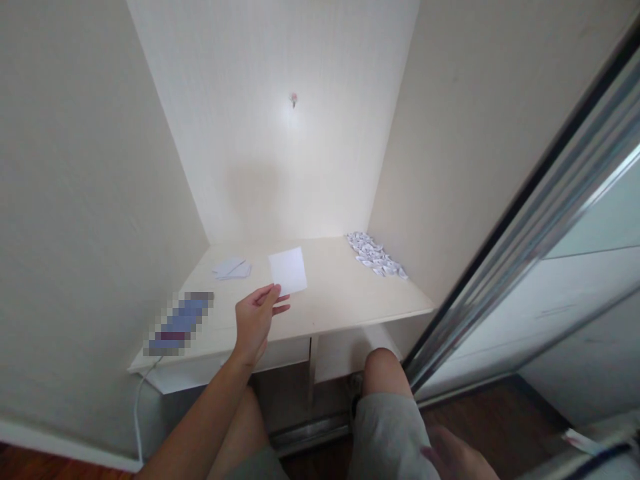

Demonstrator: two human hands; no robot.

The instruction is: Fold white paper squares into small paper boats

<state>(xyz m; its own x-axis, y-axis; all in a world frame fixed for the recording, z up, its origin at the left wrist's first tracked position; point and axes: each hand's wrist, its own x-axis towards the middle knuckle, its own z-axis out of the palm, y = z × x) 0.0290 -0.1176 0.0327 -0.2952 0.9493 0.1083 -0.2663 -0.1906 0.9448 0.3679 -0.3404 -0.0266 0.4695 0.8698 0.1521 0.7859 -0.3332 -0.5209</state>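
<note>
My left hand (256,319) pinches the lower corner of a square white paper sheet (288,271) and holds it just above the pale desk (340,293). A small stack of flat paper sheets (232,269) lies on the desk to the left of the held sheet. At the desk's back right corner lies a heap of several small folded paper pieces (376,255). My right hand (457,460) sits low at the bottom edge beside my right thigh, blurred, its fingers not clear.
A blurred-out flat object (179,323) lies on the desk's left front, with a white cable (139,413) hanging from the edge below it. Walls close in the desk on three sides. A sliding mirrored door frame (525,220) runs along the right. My knees are under the desk front.
</note>
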